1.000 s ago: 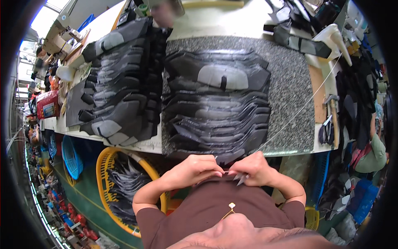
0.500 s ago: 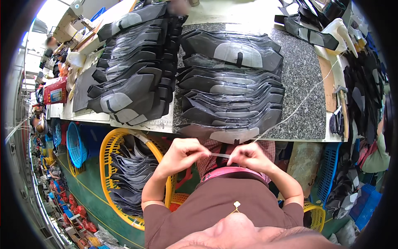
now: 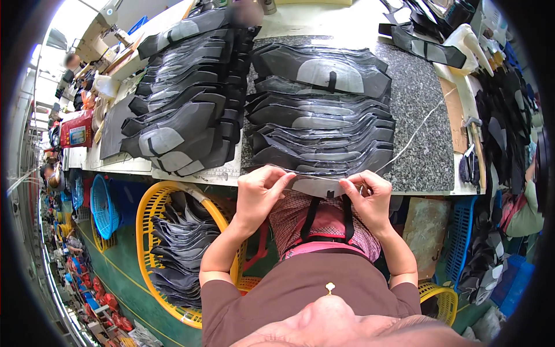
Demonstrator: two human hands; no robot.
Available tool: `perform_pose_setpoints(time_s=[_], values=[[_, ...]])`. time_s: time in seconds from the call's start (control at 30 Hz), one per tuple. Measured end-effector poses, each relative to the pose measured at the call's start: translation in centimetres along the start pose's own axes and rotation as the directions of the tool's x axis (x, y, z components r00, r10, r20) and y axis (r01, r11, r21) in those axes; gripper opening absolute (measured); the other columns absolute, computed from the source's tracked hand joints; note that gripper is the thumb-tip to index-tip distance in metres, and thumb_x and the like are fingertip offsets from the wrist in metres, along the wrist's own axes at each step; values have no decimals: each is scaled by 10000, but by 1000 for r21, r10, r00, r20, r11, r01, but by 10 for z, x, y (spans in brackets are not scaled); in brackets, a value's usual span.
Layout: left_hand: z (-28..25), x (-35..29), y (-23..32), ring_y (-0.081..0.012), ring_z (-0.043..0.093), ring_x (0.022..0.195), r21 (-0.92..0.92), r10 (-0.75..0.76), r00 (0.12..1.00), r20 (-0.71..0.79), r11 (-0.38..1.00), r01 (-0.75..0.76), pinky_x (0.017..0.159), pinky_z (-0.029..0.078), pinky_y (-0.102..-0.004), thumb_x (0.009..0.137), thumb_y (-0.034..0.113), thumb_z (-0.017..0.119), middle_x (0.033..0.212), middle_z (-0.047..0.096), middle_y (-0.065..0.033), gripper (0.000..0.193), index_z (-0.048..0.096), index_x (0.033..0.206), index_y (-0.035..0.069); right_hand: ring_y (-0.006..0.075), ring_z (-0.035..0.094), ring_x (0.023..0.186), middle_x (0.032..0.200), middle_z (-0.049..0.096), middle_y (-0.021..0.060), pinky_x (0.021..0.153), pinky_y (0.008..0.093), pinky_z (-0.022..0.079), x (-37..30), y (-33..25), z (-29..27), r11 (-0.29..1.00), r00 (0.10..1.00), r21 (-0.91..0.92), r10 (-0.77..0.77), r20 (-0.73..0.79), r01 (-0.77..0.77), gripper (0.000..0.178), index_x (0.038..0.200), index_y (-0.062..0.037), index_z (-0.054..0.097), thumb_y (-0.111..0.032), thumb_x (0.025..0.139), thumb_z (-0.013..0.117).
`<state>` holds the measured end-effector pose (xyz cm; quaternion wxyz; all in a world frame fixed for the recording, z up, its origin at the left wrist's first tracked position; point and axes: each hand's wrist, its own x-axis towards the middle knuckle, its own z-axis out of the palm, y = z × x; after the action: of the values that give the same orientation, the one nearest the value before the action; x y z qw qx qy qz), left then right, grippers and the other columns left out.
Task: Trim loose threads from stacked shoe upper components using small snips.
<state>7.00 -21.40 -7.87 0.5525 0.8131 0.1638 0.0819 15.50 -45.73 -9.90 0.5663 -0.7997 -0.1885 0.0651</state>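
At the table's front edge lies the nearest dark grey shoe-upper-like panel point(image 3: 315, 186), with a lighter rounded patch and a small black mark. My left hand point(image 3: 261, 195) is closed in a pinch at its left side. My right hand point(image 3: 370, 199) pinches at its right side, thumb on the panel. Between them a thin white tape point(image 3: 324, 175) runs along the panel's upper edge, its ends hidden by my fingers. From beside my right hand a white strand point(image 3: 413, 139) stretches to the upper right. Behind stands an overlapping row of similar panels point(image 3: 324, 118).
More panels point(image 3: 173, 133) lie stacked on the left. A hammer-like tool point(image 3: 474, 139) lies at the table's right edge, near a white plastic container point(image 3: 467, 47). Below the table, a yellow basket point(image 3: 141, 231) holds more panels. A blue basket point(image 3: 459, 243) stands at right.
Both hands have moved forward from near my waist to the table's edge and farther apart. The white tape between them now lies along the nearest panel.
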Motion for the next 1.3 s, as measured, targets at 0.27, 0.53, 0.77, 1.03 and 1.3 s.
perform_pose_setpoints(time_s=[0.27, 0.53, 0.77, 1.03, 1.3], values=[[-7, 13, -2, -54, 653, 622, 49, 6, 999, -35, 999, -4, 539, 540, -228, 954, 109, 784, 753, 733, -49, 150, 747, 945, -36, 176, 651, 640, 784, 699, 82, 594, 301, 499, 8, 13, -7, 989, 988, -121, -97, -121, 82, 174, 883, -8, 736, -125, 851, 861], [34, 3, 10, -324, 571, 906, 554, 672, 741, 20, 609, -567, 828, 476, -442, 828, -142, 609, 985, 572, -126, 244, 615, 981, 48, 165, 652, 599, 735, 682, 77, 552, 305, 492, 11, 24, -3, 978, 972, -190, -128, -197, 90, 227, 846, -21, 700, -165, 842, 876], [98, 0, -19, -221, 600, 1078, 656, 771, 579, 267, 295, -695, 907, 474, -377, 821, 90, 727, 1247, 639, -41, 476, 713, 1297, 82, 43, 516, 591, 717, 683, 29, 525, 250, 409, 18, 48, -37, 998, 1000, 54, 28, -2, -28, 201, 888, 15, 742, -136, 854, 870], [105, 5, -18, -204, 544, 1059, 717, 767, 569, 296, 215, -663, 902, 437, -375, 772, 118, 714, 1202, 569, 1, 548, 725, 1317, 172, 81, 486, 586, 737, 635, 21, 539, 264, 385, 36, 59, -55, 983, 981, -98, -166, -100, 157, 143, 930, -24, 772, -84, 838, 863], [116, 7, -1, -254, 488, 1039, 808, 663, 666, 342, 156, -569, 897, 417, -405, 757, 185, 702, 1145, 479, -25, 600, 702, 1349, 286, 120, 554, 551, 759, 666, 37, 514, 280, 439, 44, 60, -51, 937, 949, -234, -292, -119, 259, 157, 896, -55, 758, -109, 815, 882]])
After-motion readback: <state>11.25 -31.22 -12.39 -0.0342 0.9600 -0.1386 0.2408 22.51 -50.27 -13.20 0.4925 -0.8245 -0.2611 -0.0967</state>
